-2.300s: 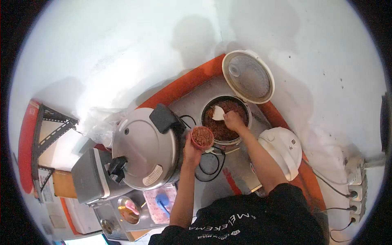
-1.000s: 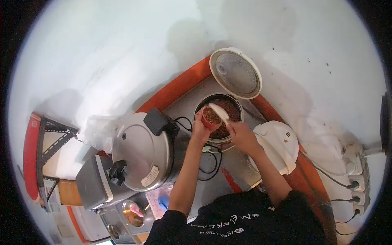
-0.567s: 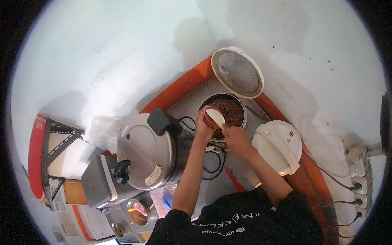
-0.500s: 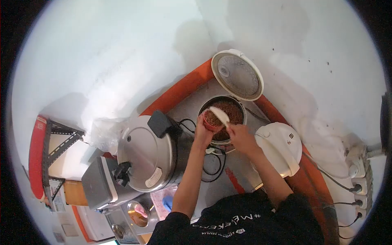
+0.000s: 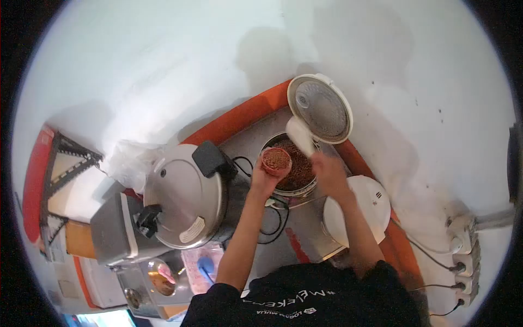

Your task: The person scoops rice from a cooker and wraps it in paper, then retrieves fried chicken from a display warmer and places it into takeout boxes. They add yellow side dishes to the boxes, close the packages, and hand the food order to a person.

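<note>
My left hand [image 5: 263, 182] is wrapped round a small red bowl [image 5: 276, 173], holding it over the near left part of an open rice cooker [image 5: 298, 193]. The bowl is full of brown grains that look like cooked rice. More brown rice [image 5: 298, 168] lies inside the cooker. In my right hand [image 5: 330, 172], closed round the handle, is a white rice paddle [image 5: 298, 134], slightly blurred. Its broad blade is raised over the cooker's far side, apart from the bowl and in front of the opened lid [image 5: 322, 111].
A large silver-lidded cooker [image 5: 185, 191] stands on the left beside a grey box [image 5: 111, 223]. At right is a white-lidded appliance [image 5: 357, 207]. Black cables [image 5: 280, 220] lie on the tabletop. Power sockets [image 5: 463, 261] line the right wall. A metal bowl [image 5: 162, 283] sits at lower left.
The paddle has gone from across the bowl's top to above the cooker's far edge. The bowl's filled top now shows fully. The whole view has shifted slightly.
</note>
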A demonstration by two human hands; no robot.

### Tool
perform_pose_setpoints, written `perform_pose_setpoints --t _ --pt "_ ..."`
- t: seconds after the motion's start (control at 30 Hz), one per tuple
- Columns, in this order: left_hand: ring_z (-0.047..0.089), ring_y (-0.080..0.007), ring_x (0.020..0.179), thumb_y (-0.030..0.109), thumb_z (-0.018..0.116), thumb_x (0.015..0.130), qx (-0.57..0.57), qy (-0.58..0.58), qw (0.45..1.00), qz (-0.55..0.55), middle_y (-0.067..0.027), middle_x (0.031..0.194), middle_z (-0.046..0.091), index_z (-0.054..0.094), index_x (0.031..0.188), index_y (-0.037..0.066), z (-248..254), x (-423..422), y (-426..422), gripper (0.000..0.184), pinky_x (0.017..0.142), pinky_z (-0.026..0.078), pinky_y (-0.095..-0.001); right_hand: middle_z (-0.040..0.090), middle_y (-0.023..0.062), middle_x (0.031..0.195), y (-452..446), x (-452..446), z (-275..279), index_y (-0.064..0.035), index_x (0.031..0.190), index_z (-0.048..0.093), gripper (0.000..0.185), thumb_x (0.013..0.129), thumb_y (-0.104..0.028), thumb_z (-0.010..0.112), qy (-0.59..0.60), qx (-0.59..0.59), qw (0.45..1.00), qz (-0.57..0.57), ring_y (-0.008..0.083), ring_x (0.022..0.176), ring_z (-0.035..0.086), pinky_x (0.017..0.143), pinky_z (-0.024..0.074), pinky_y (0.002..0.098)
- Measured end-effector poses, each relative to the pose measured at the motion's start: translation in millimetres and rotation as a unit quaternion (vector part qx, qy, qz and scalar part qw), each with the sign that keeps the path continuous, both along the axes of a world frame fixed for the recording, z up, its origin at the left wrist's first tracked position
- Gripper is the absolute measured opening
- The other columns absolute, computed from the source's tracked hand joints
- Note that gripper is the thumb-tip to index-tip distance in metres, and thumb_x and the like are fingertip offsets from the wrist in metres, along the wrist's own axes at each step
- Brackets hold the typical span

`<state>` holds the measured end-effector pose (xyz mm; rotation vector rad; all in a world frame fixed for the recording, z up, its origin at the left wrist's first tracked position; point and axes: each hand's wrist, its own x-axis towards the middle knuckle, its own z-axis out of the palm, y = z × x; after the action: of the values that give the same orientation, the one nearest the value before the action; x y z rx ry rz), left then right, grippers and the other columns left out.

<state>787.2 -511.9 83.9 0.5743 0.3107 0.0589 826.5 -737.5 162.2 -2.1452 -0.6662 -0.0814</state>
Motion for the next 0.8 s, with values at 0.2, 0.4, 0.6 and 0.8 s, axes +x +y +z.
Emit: perform_pose_setpoints --t 0.2,0.4,0.6,0.8 --pt "0.052 -0.0364 0.13 0.036 0.027 0.11 -0.055 -0.052 0.997 -0.033 -0.019 0.142 0.051 0.045 0.141 0.006 37 -42 -1 0.047 0.107 0.048 -0.0526 0.066 0.0285 0.103 -19 93 90 0.0058 0.113 0.061 0.043 0.097 -0.035 0.062 -0.104 -0.074 0.979 -0.16 0.0454 0.099 0.063 0.088 0.0479 0.0529" --pt "0.053 -0.0314 0.131 0.037 0.031 0.108 -0.103 -0.009 0.994 -0.04 -0.0139 0.144 0.053 0.045 0.144 0.005 46 -144 -7 0.05 0.11 0.044 -0.0509 0.066 0.024 0.115 13 78 72 0.003 0.121 0.061 0.039 0.091 -0.022 0.069 -0.06 0.023 0.997 -0.046 0.0407 0.106 0.063 0.092 0.0489 0.0442" --pt "0.054 -0.03 0.131 0.041 0.035 0.106 -0.051 0.015 0.998 -0.015 -0.0135 0.144 0.054 0.046 0.145 0.005 15 -267 3 0.053 0.112 0.043 -0.0493 0.064 0.0223 0.128 57 -32 -67 -0.0007 0.128 0.06 0.056 0.08 -0.023 0.076 -0.137 -0.081 0.977 0.139 0.0381 0.12 0.06 0.105 0.0465 0.0445" --pt "0.058 -0.0325 0.126 0.047 0.035 0.105 -0.057 0.048 0.994 0.08 -0.0163 0.142 0.055 0.048 0.143 0.005 -3 -361 3 0.058 0.105 0.048 -0.0514 0.069 0.0211 0.103 15 -51 -25 -0.0004 0.094 0.064 0.033 0.077 -0.025 0.078 0.002 -0.314 0.946 0.085 0.041 0.097 0.067 0.084 0.0529 0.0497"
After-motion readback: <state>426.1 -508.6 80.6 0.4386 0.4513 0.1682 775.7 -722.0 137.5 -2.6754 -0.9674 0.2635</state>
